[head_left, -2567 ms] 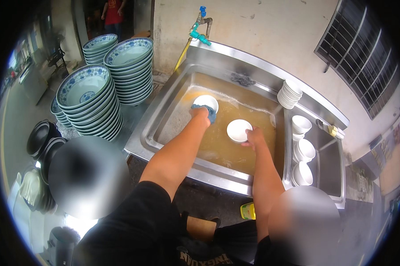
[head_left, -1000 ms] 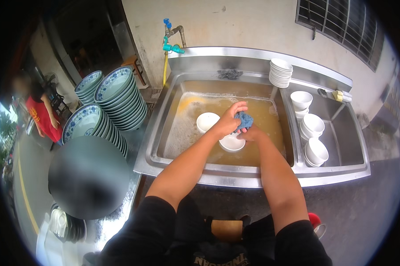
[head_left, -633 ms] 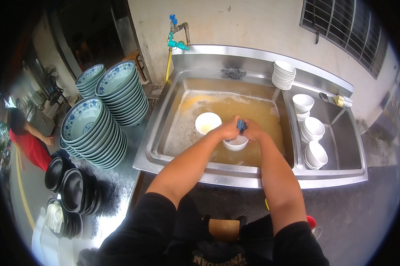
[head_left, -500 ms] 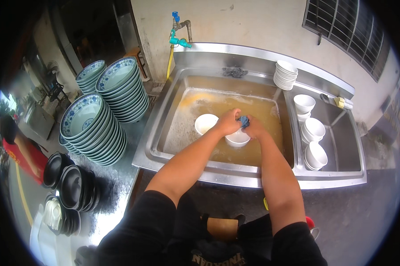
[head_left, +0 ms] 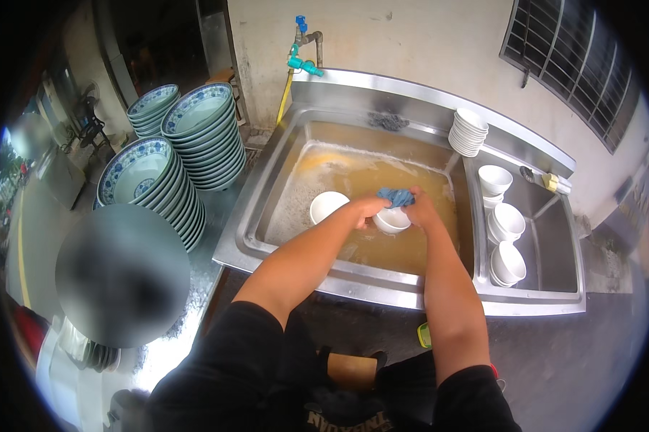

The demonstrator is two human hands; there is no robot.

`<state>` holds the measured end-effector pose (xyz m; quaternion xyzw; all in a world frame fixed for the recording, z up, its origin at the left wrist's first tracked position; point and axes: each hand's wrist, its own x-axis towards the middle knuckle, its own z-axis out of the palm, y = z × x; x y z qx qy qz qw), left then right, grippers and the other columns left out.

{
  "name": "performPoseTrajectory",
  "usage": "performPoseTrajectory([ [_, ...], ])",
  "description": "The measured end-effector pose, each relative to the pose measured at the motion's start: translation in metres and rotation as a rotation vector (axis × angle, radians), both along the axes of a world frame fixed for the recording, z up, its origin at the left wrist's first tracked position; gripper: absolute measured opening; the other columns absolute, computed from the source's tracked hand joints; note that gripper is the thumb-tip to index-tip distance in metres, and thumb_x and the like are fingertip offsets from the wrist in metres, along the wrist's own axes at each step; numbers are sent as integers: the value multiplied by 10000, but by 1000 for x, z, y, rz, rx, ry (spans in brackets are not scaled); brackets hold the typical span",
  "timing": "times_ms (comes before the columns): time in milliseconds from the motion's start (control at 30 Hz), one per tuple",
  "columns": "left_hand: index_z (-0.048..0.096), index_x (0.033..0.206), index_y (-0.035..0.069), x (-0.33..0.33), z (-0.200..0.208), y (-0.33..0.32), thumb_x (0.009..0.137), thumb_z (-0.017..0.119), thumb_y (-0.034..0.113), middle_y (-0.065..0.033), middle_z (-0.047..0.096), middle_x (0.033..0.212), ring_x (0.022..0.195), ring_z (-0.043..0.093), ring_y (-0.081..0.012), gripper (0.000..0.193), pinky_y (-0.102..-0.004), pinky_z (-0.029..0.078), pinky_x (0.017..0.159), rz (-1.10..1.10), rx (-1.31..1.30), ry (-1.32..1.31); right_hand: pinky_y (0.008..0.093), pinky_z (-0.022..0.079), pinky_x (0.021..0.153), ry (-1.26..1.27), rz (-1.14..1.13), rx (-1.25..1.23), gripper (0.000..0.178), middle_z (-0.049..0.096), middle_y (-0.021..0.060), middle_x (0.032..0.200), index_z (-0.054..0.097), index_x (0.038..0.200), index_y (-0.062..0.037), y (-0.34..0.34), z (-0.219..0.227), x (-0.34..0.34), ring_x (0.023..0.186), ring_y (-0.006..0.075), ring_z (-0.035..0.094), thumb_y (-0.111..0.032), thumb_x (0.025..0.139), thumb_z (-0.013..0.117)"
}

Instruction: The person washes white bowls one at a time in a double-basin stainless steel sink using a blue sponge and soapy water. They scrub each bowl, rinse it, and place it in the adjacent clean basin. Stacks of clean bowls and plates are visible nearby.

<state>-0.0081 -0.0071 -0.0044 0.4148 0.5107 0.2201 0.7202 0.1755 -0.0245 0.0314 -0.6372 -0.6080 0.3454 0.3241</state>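
Observation:
Over the murky water of the large steel sink (head_left: 227, 248), my left hand (head_left: 368, 209) is closed on the left rim of a white bowl (head_left: 392, 222). My right hand (head_left: 420, 207) is closed on a crumpled blue cloth (head_left: 396, 195) at the bowl's right side. The cloth lies across the bowl's far rim, stretched between both hands. Some of my fingers are hidden behind the cloth and bowl. Just left of my left hand, a second white bowl (head_left: 329, 207) sits in the water.
Tall stacks of blue-patterned bowls (head_left: 141, 173) stand on the left table. A blurred grey round patch covers part of it. White bowls (head_left: 508, 219) fill the left side of the right basin. Small white dishes (head_left: 468, 133) are stacked on the sink's back ledge, beside dark scouring wool (head_left: 388, 121).
The blue cloth, bunched before, is now spread wider over the bowl's far rim. My left hand has moved down the bowl's left side. A blurred grey patch now covers the black dishes.

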Motion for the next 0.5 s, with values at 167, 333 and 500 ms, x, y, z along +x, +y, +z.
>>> performPoseTrajectory([
  [167,480,1398,52,18,-18,14,998,551,330,-167,574,1361,1170,620,-353,492,-544,567,921,-21,-272,-157,448,539,826,-245,15,161,412,687,223,1081,627,1067,-34,21,-26,28,1025,367,652,-79,690,786],
  [333,502,1362,61,19,-19,6,1010,488,262,-167,601,1303,1130,644,-335,406,-499,611,869,106,-122,-90,449,514,847,-413,160,576,365,674,213,988,610,942,-48,10,-21,13,1028,400,615,-125,639,799],
  [500,572,1271,30,18,-5,-1,970,451,155,-167,626,1235,1117,644,-318,348,-499,589,837,325,-14,-68,379,513,769,-437,325,280,335,651,157,921,582,918,-53,-8,-5,-14,901,318,637,-130,692,817],
])
